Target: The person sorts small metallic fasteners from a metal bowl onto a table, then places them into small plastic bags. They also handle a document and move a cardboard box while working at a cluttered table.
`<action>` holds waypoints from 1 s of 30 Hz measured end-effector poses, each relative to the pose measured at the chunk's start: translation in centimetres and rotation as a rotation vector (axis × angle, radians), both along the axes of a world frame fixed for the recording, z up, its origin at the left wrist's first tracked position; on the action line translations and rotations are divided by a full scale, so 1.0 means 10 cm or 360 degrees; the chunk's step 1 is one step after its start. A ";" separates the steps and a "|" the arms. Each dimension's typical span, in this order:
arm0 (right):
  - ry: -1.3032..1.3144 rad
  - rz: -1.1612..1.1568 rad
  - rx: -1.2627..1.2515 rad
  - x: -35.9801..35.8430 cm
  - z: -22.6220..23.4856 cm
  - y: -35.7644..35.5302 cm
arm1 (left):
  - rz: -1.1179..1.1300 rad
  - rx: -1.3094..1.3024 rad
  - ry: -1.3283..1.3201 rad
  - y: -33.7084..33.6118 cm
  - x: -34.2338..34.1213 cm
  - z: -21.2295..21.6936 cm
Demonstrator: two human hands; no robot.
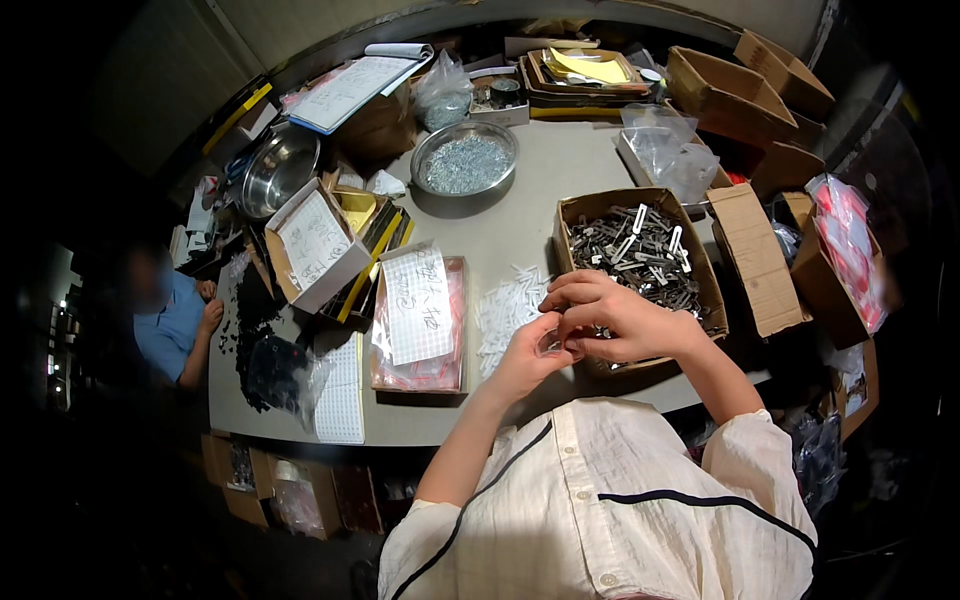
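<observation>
My hands meet over the near left corner of an open cardboard box (716,300) heaped with dark and silvery flat metal strips (640,250). Between the fingers shows a small clear plastic bag (549,344); whatever is inside it cannot be made out. My left hand (524,358) is closed on the bag from the left. From the right, my right hand (622,318) bends over it with its fingertips pinched at the bag's edge. A loose pile of small white plastic pieces (508,312) lies on the table just left of the hands.
Left stands a shallow box of red-edged clear bags (452,372) under a handwritten sheet (415,305). Farther back is a steel bowl (466,186) of small shiny metal parts. Open cartons (765,265) crowd the right. A co-worker in blue (168,325) sits at the left end.
</observation>
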State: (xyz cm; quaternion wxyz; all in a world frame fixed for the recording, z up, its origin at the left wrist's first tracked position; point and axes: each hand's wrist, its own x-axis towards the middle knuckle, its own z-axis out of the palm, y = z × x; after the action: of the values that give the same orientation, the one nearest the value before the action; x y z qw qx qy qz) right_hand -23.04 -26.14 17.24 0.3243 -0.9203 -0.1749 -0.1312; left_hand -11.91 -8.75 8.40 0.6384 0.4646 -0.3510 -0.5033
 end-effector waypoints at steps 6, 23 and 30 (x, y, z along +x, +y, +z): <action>0.0177 -0.0593 0.0332 -0.07 0.02 0.03 | 0.0550 -0.0046 -0.0244 0.03 0.02 0.28; 0.0242 -0.0553 0.0637 0.04 -0.15 0.30 | 0.0895 0.0038 -0.1113 0.11 0.02 0.53; 0.0446 -0.0507 0.0778 0.12 -0.22 0.35 | 0.0910 -0.0030 -0.0605 0.23 0.09 0.37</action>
State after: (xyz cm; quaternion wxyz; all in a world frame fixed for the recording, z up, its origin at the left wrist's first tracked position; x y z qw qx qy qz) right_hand -21.88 -22.63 15.01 0.5320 -0.8401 0.0542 -0.0905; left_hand -11.00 -6.43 12.13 0.6812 0.6238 -0.3237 -0.2052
